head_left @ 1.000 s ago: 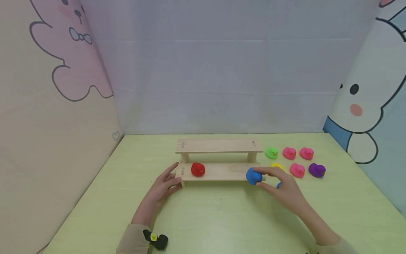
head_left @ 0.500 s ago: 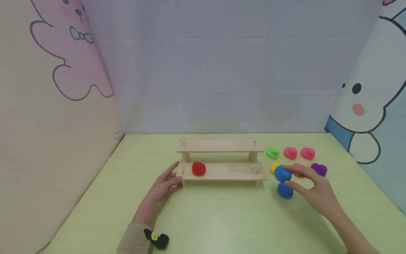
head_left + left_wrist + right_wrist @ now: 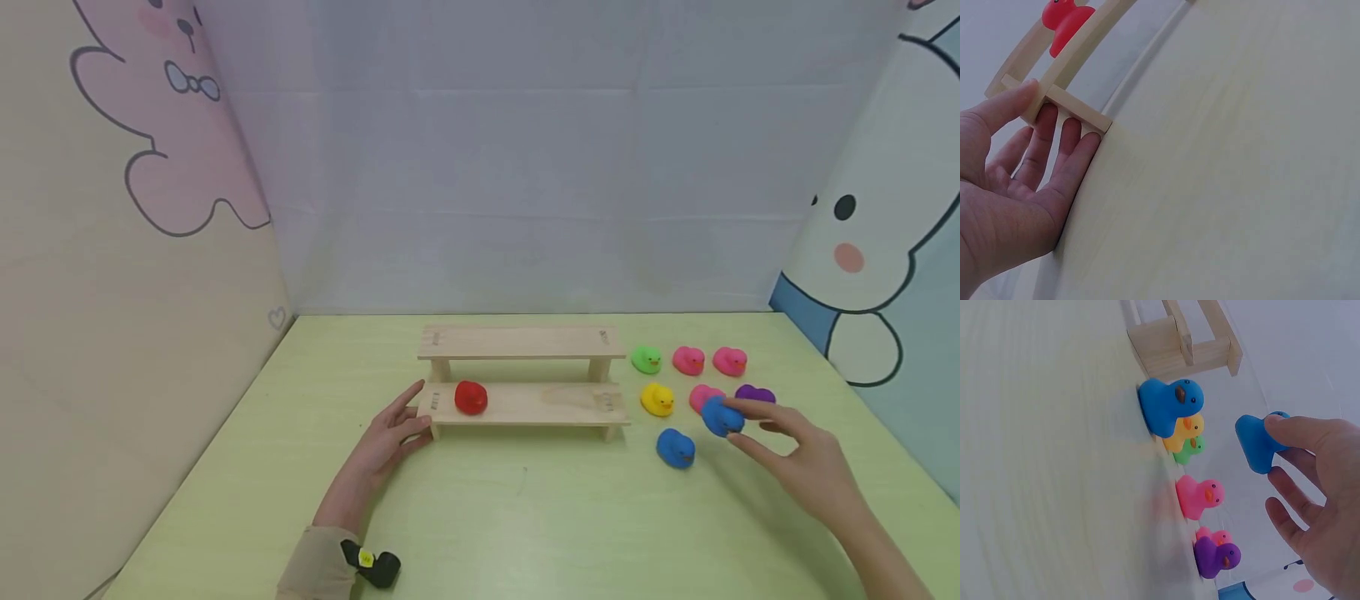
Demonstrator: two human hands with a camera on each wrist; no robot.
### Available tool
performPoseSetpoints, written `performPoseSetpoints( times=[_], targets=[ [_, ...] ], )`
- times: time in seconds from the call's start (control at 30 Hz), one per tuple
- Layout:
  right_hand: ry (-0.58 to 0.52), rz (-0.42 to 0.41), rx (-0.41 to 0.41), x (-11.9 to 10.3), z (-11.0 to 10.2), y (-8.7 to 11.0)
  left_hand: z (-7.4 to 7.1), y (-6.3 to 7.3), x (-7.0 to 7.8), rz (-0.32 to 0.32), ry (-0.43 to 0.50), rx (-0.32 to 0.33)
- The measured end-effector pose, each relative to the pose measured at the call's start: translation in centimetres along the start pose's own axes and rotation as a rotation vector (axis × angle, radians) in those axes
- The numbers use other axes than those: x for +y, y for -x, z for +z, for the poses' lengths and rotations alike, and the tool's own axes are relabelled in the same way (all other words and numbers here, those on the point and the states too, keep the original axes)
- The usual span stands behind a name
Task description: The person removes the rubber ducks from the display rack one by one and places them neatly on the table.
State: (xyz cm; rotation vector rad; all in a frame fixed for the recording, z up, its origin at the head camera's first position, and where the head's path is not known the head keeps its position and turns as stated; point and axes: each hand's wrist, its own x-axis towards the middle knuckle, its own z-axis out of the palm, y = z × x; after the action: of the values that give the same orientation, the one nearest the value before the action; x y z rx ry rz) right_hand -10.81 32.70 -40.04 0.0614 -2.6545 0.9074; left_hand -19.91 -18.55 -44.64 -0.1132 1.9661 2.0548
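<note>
In the head view, my right hand point(image 3: 806, 467) pinches a blue rubber duck point(image 3: 723, 417) between thumb and fingers. The right wrist view shows that duck point(image 3: 1257, 442) held up off the table. A second blue duck point(image 3: 676, 448) sits on the table, left of it. My left hand point(image 3: 386, 437) touches the left end of a two-step wooden shelf point(image 3: 536, 404), fairly straight fingers against it. In the left wrist view, the thumb lies at the plank's end and the fingers point(image 3: 1041, 150) meet the leg below. A red duck point(image 3: 471, 398) sits toward the left on the lower step.
Right of the shelf stand a green duck point(image 3: 647, 360), a yellow duck point(image 3: 657, 400), several pink ducks point(image 3: 688, 360) and a purple duck point(image 3: 755, 393) partly behind my right fingers. The shelf's upper step point(image 3: 517, 342) rises behind the lower one. Printed curtains point(image 3: 465, 167) border the table.
My right hand has carried the blue duck rightward, from the right end of the lower step, past the other blue duck, to near the pink and purple ducks. The left hand stays put.
</note>
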Motion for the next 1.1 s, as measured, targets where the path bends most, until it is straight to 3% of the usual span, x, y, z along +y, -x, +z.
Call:
performPoseSetpoints(
  times=[0.4, 0.63, 0.93, 1.1],
  targets=[
    [0.071, -0.009, -0.107, 2.4, -0.3, -0.3, 0.5, 0.0, 0.3, 0.004, -0.040, 0.048],
    [0.089, 0.072, -0.269, 3.5, -0.4, -0.4, 0.5, 0.1, 0.2, 0.010, -0.034, 0.034],
    [0.080, 0.019, -0.278, 3.7, -0.3, -0.4, 0.5, 0.2, 0.4, 0.004, -0.027, 0.022],
    [0.089, 0.069, -0.356, 3.5, -0.6, -0.5, 0.6, 0.3, 0.5, 0.001, -0.027, 0.026]
  ],
)
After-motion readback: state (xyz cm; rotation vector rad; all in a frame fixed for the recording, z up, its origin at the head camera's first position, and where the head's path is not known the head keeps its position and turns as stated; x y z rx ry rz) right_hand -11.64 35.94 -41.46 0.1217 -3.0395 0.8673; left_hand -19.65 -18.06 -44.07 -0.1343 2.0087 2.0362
